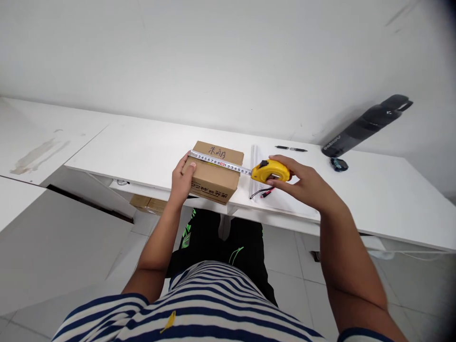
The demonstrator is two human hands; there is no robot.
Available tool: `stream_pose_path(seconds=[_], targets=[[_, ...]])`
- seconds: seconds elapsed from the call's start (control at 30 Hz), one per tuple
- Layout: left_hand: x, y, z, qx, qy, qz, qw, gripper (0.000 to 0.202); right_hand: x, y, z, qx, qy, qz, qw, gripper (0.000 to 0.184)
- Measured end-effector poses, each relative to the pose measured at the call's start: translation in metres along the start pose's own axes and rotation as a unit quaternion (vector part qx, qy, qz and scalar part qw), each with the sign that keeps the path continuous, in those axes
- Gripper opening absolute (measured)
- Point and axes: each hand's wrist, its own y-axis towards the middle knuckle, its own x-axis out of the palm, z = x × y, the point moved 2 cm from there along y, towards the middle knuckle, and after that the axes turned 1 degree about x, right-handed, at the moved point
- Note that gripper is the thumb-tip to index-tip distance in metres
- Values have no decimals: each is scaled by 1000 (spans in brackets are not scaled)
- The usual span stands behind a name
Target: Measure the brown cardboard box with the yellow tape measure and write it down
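A small brown cardboard box (216, 178) with handwriting on its top stands near the front edge of a white desk (377, 190). My left hand (183, 180) grips the box's left end, with the thumb pinning the tip of a tape blade (221, 164) on the top. The blade runs rightwards across the box to a yellow tape measure case (270, 170). My right hand (302, 183) is closed round that case, just right of the box.
A black pen (291, 149) lies at the back of the desk. A tall black cylinder (366, 124) leans against the wall at the right, a small dark object (339, 164) beside it. A clear ruler (253, 159) and red-black wire (265, 192) lie under the tape measure.
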Motion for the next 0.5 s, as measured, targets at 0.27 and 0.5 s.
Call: stream_pose_path(seconds=[0.27, 0.5], targets=[[-2, 4, -2, -7, -5, 11, 1000, 57, 19, 19, -12, -65, 1, 42, 997, 58], [-3, 0, 0, -5, 4, -11, 1000, 63, 54, 62, -45, -141, 33, 72, 987, 58]])
